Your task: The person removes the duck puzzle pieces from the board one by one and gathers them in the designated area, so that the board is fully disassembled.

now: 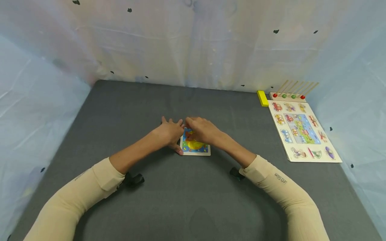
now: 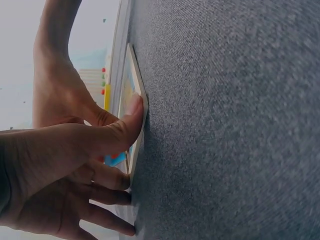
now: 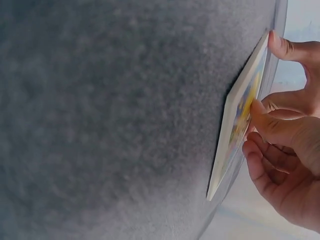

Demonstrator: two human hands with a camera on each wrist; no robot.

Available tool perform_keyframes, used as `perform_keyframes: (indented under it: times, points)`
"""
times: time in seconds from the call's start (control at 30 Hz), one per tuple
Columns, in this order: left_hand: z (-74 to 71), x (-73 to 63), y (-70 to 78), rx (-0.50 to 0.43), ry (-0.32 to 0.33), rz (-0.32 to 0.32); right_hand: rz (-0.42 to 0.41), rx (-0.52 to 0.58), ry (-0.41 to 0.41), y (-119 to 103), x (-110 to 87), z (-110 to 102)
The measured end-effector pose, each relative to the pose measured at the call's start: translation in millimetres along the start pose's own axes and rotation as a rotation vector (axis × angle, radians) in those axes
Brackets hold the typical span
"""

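A small square puzzle board (image 1: 196, 154) with a pale rim and a yellow bird picture on blue lies flat on the dark table. My left hand (image 1: 170, 132) holds its left side, the thumb at the near corner and the index finger by the far corner; the other fingers spread on the cloth. Over the picture, my right hand (image 1: 204, 130) has its fingers bent and pinches a blue puzzle piece (image 2: 116, 160) with a red patch, tilted up from the board. In the right wrist view, the right thumb (image 3: 260, 112) is right at the yellow picture.
At the right stands a large peg puzzle board (image 1: 284, 140) with several pictures. Behind it are a wooden rod stand (image 1: 289, 97) with red and green beads and a yellow block (image 1: 262, 98). Pale sheeting (image 1: 181, 50) hangs along the table's back and sides.
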State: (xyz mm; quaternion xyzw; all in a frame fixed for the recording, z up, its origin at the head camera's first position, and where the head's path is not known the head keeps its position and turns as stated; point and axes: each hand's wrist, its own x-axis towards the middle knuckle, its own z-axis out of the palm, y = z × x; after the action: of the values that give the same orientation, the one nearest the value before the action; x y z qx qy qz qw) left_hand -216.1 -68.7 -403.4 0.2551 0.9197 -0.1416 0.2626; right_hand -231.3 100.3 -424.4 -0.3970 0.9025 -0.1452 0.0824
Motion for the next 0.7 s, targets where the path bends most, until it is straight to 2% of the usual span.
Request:
perform_keyframes:
  times: [0.27, 0.43, 0.63, 0.7]
  points:
    - [2.6, -4.3, 0.9, -0.020, 0.012, -0.012, -0.016, 0.074, -0.021, 0.4, 0.2, -3.2]
    - [5.6, -5.4, -0.1, -0.052, 0.027, -0.020, 0.035, 0.093, -0.021, 2.2, -6.3, -16.5]
    - [9.3, -5.3, -2.3, -0.083, 0.015, -0.021, 0.042, 0.031, 0.062, 24.3, -20.2, -41.2]
    - [10.2, -5.2, -3.0, -0.087, 0.015, -0.014, 0.066, 0.028, 0.077, 35.6, -25.6, -47.7]
